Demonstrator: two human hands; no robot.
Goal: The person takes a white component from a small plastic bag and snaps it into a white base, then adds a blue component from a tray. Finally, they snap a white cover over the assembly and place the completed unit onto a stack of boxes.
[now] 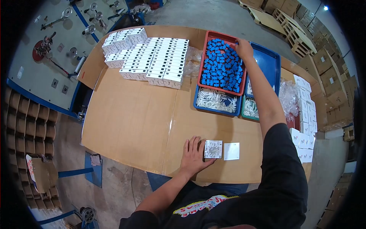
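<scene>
From my remote seat I judge the work well under way but far from finished. In the upper left of the frame a large block of white boxes [152, 57] stands stacked in neat rows on the cardboard-covered table [133, 118], which I take as finished units, while the red tray [202, 65] at upper centre is packed with small blue parts [223, 68], so much stock remains. Below it a blue tray [196, 103] holds white plastic pieces [215, 100], and another batch lies in a green tray [244, 114] just beside it.

The unit in hand looks barely begun. A square white base plate [213, 149] lies open-faced at lower centre of the frame, near the table's front edge, with a plain white square cover [231, 151] just beside it on its right, apart and not fitted on.

My left hand [193, 154] lies flat with fingers spread on the cardboard, its thumb side touching the left edge of the base plate, steadying it rather than clasping it.

My right hand [244, 49] is stretched to the upper centre-right, well apart from the plate, resting at the top right corner of the red tray among the blue parts. Its fingers are curled downward; I cannot tell whether they have closed on a part.

More flat white boxes [305, 114] line the right edge.
</scene>
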